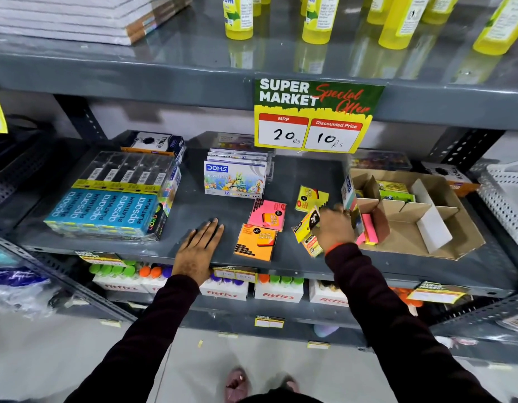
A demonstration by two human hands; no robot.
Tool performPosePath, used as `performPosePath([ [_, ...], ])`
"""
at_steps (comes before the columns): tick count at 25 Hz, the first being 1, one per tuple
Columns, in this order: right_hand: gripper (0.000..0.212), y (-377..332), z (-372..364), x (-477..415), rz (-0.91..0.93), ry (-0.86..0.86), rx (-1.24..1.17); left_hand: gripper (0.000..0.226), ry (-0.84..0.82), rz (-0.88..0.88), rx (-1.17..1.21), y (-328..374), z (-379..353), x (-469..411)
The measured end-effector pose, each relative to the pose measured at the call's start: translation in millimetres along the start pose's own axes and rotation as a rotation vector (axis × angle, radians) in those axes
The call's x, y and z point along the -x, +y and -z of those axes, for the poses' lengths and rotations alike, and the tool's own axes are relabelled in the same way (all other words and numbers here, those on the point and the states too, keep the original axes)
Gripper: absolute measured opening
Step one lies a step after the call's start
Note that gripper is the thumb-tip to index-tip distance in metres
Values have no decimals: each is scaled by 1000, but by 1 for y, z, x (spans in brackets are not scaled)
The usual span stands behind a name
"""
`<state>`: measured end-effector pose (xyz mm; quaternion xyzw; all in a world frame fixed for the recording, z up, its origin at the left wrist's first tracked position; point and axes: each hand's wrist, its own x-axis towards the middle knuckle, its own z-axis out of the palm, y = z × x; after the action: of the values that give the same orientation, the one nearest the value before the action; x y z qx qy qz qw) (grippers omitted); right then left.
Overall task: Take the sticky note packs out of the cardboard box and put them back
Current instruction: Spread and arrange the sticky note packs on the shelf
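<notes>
Your left hand (198,251) lies flat, fingers spread, bracing at the shelf's (295,175) front edge, while your right hand (334,228) grips yellow packs (305,228) beside the cardboard box (455,239).

Left hand (198,251): flat on the shelf (281,175), at its front edge.
Right hand (334,228): at the near left corner of the cardboard box (443,228), closed on a sticky note pack (308,225).
Between the hands: two sticky note packs (262,228), one behind the other, flat on the shelf.
Behind the right hand: one more pack (311,198) on the shelf.
Left of the left hand: pencil boxes (106,210).
Behind the left hand: pastel boxes (236,181), stacked.
In the box: dividers (432,219), packs in its left compartments.
</notes>
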<state>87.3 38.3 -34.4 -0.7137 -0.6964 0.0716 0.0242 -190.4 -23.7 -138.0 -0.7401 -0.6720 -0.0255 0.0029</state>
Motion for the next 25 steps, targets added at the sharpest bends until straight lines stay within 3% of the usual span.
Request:
performPosePath([
  [4,21,-24,10,7,168,102,-75,96,18,2,18,0,1,1],
  [7,30,-47,1,20,392,190,-111,96,7,-8,25,-1,1,1],
  [10,54,-65,-32,42,595,84,-106,82,57,-10,53,0,1,2],
  [13,54,-73,-64,54,668,-41,1,89,24,3,45,0,1,2],
  [16,52,-78,-74,53,661,-81,-25,103,2,9,31,1,2,2],
  [20,52,-69,-63,52,594,-39,-203,94,15,7,10,1,2,2],
  [23,46,-41,-49,32,307,52,-171,93,25,8,1,1,0,3],
  [25,50,-18,-40,15,62,-31,-49,97,23,6,-3,0,-1,3],
])
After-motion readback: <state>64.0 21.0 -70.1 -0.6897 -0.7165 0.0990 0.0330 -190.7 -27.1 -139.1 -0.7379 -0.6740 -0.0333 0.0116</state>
